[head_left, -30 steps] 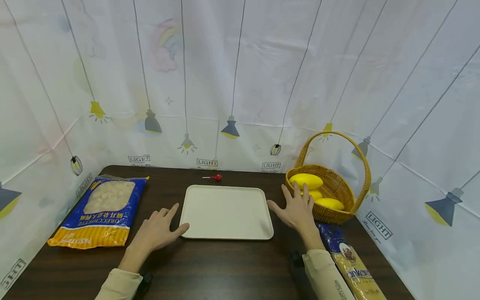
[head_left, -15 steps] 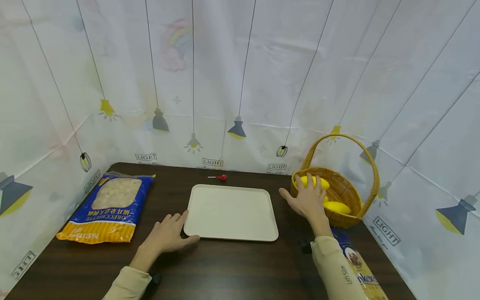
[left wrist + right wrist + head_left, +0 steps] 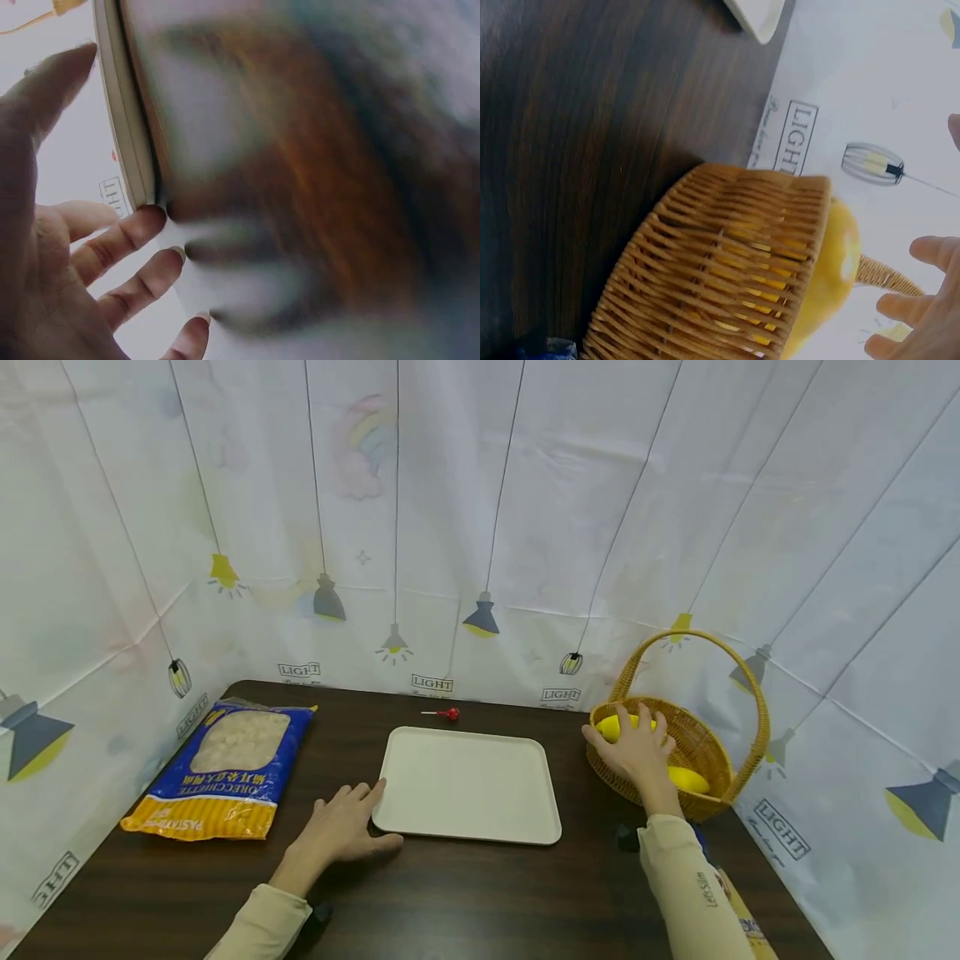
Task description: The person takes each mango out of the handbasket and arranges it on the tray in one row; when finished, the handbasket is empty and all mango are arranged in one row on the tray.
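A cream rectangular tray point(image 3: 468, 785) lies flat in the middle of the table. My left hand point(image 3: 337, 827) is at its left front corner, fingers spread; in the left wrist view the fingertips are beside the tray's rim point(image 3: 124, 112), contact unclear. At the right stands a woven wicker basket point(image 3: 701, 743) with a tall handle, holding yellow mango-shaped fruits point(image 3: 688, 779). Over the basket's near left rim, my right hand point(image 3: 641, 760) reaches with parted fingers above one yellow fruit point(image 3: 609, 728). The right wrist view shows a gap between those fingers and the fruit point(image 3: 836, 251).
A blue and orange pasta bag point(image 3: 225, 768) lies at the left. Behind the tray is a red lollipop point(image 3: 452, 713). A second pasta packet point(image 3: 746, 918) sits at the right, partly under my right sleeve. Printed white curtains point(image 3: 450, 527) close off the back and sides.
My right hand has moved farther over the basket, above the fruit. The left hand stays near the tray's left corner. The head view has shifted slightly left, so things appear farther right.
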`<state>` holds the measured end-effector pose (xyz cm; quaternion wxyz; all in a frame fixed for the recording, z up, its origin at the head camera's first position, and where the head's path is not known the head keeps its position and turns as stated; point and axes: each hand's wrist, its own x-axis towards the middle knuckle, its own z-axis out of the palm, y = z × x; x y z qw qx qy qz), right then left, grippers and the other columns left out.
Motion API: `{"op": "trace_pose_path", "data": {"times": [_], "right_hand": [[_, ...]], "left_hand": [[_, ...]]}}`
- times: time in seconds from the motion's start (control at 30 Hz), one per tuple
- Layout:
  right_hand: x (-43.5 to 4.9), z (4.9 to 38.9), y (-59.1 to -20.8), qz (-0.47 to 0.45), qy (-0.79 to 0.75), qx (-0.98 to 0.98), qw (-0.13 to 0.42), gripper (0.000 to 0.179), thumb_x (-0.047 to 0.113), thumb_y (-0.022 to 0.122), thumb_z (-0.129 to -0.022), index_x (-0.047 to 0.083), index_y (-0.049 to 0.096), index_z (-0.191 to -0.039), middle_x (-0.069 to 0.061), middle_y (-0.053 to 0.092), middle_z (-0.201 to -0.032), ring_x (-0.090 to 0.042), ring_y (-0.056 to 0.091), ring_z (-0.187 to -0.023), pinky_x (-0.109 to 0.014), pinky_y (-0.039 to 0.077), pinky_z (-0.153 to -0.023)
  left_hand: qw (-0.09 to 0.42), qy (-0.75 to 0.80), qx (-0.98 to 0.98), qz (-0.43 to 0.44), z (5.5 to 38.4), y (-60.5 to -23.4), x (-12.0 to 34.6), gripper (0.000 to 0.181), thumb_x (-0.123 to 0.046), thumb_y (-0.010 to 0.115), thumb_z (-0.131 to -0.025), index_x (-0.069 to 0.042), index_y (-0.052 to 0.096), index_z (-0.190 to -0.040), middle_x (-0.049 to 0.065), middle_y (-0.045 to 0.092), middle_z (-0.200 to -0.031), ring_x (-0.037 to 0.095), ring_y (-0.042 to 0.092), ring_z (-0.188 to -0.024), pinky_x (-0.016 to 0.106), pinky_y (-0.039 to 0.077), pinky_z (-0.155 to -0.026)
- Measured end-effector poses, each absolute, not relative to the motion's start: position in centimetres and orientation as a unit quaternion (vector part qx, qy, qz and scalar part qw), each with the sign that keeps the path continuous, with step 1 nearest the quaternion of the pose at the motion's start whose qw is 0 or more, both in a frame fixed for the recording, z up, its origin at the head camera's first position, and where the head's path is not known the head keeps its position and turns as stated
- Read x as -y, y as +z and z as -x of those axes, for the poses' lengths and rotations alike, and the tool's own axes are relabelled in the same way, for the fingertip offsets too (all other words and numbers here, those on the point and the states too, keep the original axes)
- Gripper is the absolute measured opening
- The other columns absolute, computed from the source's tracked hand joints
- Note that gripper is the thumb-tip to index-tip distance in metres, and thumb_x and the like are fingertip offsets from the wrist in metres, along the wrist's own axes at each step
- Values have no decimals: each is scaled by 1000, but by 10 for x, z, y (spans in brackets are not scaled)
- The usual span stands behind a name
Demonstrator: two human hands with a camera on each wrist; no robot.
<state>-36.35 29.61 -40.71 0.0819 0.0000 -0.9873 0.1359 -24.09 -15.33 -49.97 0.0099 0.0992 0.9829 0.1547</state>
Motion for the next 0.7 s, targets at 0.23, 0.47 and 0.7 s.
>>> {"op": "trace_pose_path", "data": {"times": [0.23,0.47,0.7], "right_hand": [[-314,378,-415,20,143,988,62,103,78,40,-91,4,18,-160,-37,7,-161,-64,1,-145,-83,9,-104],[-325,387,-417,31,148,988,44,107,78,40,-90,3,10,-160,-41,6,-159,-69,9,-138,-82,13,-102],[-328,392,-421,39,161,986,13,105,76,41,-91,4,9,-160,-41,2,-159,-70,13,-137,-81,15,-105]], "left_hand": [[3,156,-984,-90,246,-501,153,98,-68,70,-79,-11,42,-153,11,55,-143,33,52,-126,70,42,-93],[2,158,-984,-82,249,-502,154,97,-69,70,-79,-12,43,-153,12,55,-142,34,53,-125,71,42,-93],[10,157,-985,-77,249,-503,155,99,-70,70,-79,-12,42,-154,12,54,-143,34,53,-125,71,43,-90]]}}
